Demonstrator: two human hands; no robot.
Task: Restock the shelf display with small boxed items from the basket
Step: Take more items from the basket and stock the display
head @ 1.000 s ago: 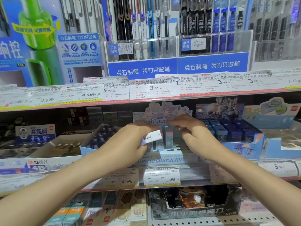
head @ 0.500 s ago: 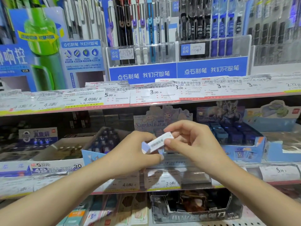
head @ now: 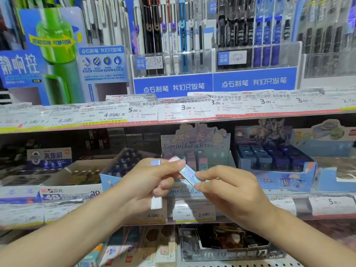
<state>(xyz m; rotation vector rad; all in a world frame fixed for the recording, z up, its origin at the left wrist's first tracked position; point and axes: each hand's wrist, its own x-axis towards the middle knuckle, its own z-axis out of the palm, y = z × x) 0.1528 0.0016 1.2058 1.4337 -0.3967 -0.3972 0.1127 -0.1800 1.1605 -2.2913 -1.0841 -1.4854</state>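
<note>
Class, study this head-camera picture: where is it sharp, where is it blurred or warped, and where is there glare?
Head view: the blue pen banners read sharply; the small box between the left hand and right hand is smeared; the price-label strip bows with wide-angle distortion; glare washes the lower shelf labels.

Forearms cut off at bottom edge, price labels blurred — small print unreadable

The middle shelf in front of me carried open display cartons side by side: a Sanrio-printed carton at centre, a blue carton of dark boxes just right, an eraser carton left.
</note>
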